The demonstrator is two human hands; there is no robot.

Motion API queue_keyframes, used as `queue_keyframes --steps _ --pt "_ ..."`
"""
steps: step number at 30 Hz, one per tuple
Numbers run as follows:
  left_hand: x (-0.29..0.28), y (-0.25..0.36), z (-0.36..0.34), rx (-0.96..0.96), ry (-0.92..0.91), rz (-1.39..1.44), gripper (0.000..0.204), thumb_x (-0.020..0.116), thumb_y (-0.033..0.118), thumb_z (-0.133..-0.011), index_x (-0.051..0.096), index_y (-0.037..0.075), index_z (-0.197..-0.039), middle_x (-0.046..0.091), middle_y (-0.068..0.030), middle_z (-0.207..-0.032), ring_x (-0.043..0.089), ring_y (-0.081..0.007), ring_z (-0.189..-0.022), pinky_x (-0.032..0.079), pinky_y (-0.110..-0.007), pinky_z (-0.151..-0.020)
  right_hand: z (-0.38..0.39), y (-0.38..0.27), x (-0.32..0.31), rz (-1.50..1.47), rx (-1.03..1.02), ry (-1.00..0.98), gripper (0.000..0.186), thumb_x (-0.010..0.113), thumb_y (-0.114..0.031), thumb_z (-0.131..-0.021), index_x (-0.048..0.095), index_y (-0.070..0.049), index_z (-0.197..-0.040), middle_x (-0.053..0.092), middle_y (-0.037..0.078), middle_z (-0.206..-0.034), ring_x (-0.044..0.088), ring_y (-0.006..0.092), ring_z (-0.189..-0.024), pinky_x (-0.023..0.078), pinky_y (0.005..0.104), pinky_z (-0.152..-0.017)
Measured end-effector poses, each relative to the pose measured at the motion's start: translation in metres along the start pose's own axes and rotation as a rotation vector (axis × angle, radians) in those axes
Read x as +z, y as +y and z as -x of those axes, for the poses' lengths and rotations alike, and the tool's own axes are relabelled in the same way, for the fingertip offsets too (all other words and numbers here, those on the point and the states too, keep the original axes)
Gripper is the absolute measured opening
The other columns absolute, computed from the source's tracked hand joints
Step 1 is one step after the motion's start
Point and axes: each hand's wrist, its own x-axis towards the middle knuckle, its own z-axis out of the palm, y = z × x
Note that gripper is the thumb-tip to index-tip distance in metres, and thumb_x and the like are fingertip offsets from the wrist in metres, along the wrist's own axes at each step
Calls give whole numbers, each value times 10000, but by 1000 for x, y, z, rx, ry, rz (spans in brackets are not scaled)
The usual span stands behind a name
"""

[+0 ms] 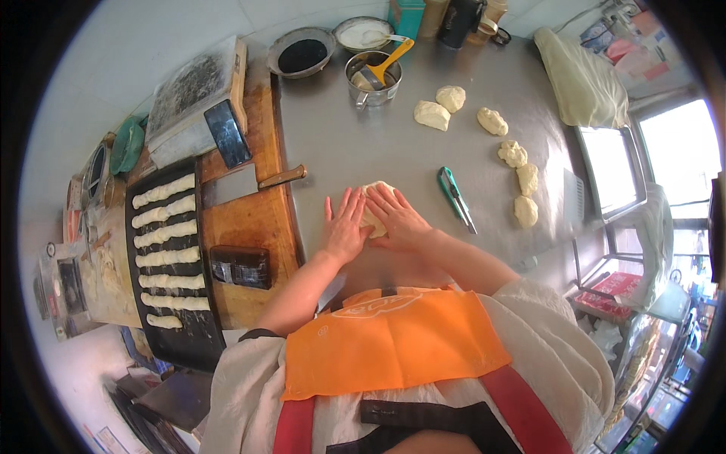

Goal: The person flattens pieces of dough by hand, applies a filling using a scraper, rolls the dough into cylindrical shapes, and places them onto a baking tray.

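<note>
Both hands rest flat on a flattened piece of pale dough (pixel 373 222) on the steel worktop (pixel 333 136). My left hand (pixel 344 223) covers its left part, and my right hand (pixel 393 219) its right part, both with fingers extended. Much of the dough is hidden beneath them. To the right lies a green box cutter (pixel 454 195). Several lumps of dough (pixel 493 121) sit along the back and right of the worktop. At the left, a black tray (pixel 203 329) bears several twisted dough strips (pixel 166 257).
A cleaver (pixel 280 177), dark wrapped block (pixel 240 266) and phone (pixel 227 132) lie on or beside the wooden board (pixel 234 219). Behind stand two bowls (pixel 302 53), a pot with a yellow brush (pixel 389 60) and dark containers (pixel 461 23). A pale sack (pixel 575 76) is at back right.
</note>
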Motion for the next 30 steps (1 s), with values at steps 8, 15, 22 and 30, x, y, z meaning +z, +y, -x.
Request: queue_keyframes --steps 8,15,22,30 --pt "-6 13 -4 4 2 39 721 651 346 -939 387 4 -1517 314 -118 -1633 172 -304 -1552 119 -666 -1203 11 6 3 133 -33 62 905 611 -564 -894 315 -46 -1575 266 157 -1651 134 301 -1565 144 506 -1257" --pt "8 12 18 81 -71 77 723 663 293 -923 385 -6 -1520 319 -136 -1627 219 -320 -1536 154 -620 -1219 33 9 25 117 -47 -17 882 635 -538 -900 334 -36 -1560 309 156 -1629 157 327 -1556 194 544 -1235" --pt "9 32 55 125 -5 98 747 681 299 -911 386 -37 -1509 326 -145 -1624 228 -315 -1535 149 -646 -1194 80 -14 33 37 -92 126 850 650 -511 -909 371 6 -1523 343 166 -1607 226 323 -1532 187 533 -1235" --pt "6 35 60 95 130 52 600 668 271 -917 520 3 -1433 459 -117 -1547 345 -288 -1486 165 -628 -1195 70 -7 20 46 -79 107 811 631 -514 -924 392 -3 -1506 371 154 -1591 242 299 -1526 161 495 -1252"
